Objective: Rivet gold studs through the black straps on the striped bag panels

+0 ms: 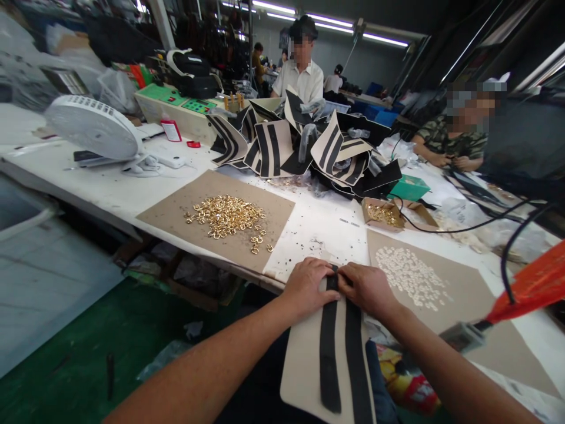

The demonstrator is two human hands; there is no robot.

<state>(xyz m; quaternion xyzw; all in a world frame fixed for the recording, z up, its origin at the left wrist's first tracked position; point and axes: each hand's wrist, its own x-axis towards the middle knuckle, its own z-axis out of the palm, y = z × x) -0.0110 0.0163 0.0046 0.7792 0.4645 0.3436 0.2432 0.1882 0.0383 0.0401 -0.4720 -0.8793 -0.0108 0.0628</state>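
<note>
A beige panel with two black strips lies at the table's front edge and hangs down over my lap. My left hand is closed on its far end, thumb across one black strip. Close beside it, my right hand has its fingers bent together at the top of the same strip. Whatever small part sits between the right fingertips is hidden. Beyond my left hand, a heap of gold metal rings rests on a brown board. Small whitish pieces are spread on another brown board at the right.
A pile of similar striped panels stands at the back. Small cardboard boxes hold gold parts. A white fan is at the left; an orange-wrapped object with a black cable juts in at the right. Two people sit across the table.
</note>
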